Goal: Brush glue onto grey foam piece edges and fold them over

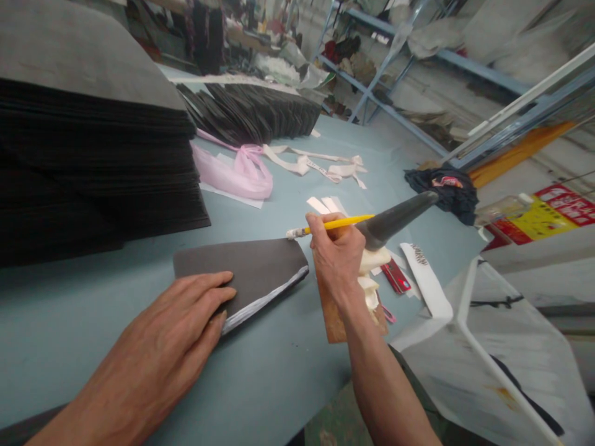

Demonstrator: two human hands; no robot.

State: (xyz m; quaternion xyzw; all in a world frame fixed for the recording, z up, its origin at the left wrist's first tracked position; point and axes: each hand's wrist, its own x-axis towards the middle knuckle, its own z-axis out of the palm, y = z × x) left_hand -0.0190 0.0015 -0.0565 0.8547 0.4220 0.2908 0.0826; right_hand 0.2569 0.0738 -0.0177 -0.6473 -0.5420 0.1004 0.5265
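Observation:
My left hand (174,325) lies flat, fingers stretched out, on a dark grey cut piece of sheet material (251,269) with a silvery-white marked lower edge, on the light blue table (279,384). My right hand (337,251) is closed round a yellow pencil (341,224) whose white tip sits just past the piece's upper right corner. A dark grey cone-shaped tool (395,220) juts out from behind that hand; I cannot tell whether the hand holds it too.
A tall stack of black sheets (93,173) fills the left. A fanned row of dark pieces (255,111) lies at the back, with pink bag (232,173) and white ribbons (320,164). A brown board (334,316), white strips and a dark cloth (446,189) sit right.

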